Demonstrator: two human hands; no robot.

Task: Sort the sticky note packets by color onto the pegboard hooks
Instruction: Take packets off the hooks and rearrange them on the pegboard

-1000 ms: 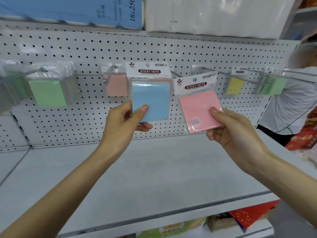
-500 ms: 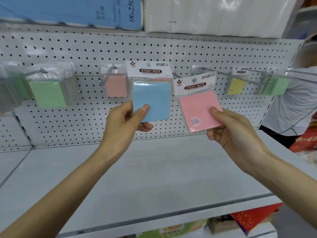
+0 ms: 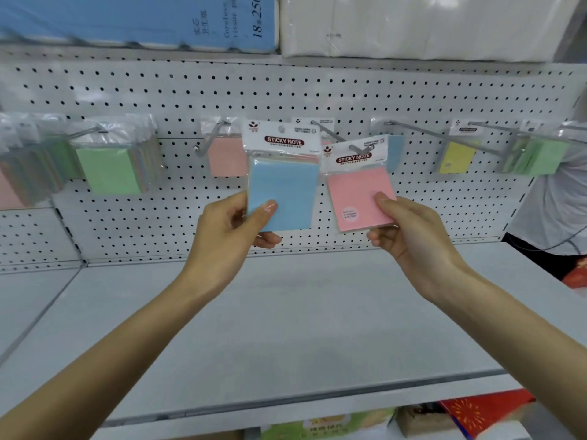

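My left hand (image 3: pixel 228 230) pinches the lower left corner of a blue sticky note packet (image 3: pixel 286 188), held upright in front of the pegboard (image 3: pixel 317 90). My right hand (image 3: pixel 409 236) pinches the lower right corner of a pink sticky note packet (image 3: pixel 357 193), whose header sits at the tip of a metal hook (image 3: pixel 336 136). Behind them hang a pink packet (image 3: pixel 225 155) and a blue packet (image 3: pixel 395 152). Further along hang green packets (image 3: pixel 109 169) at left, a yellow packet (image 3: pixel 454 157) and green packets (image 3: pixel 536 155) at right.
A grey shelf (image 3: pixel 286 328) lies below the pegboard. Boxed tissue packs (image 3: pixel 413 23) sit on the shelf above. A person in a white shirt (image 3: pixel 559 198) stands at the right edge. Red and green goods (image 3: pixel 482 411) show on the lower shelf.
My right hand has brought the pink packet left and up, so its header now reaches the hook's tip. The blue packet in my left hand has barely moved.
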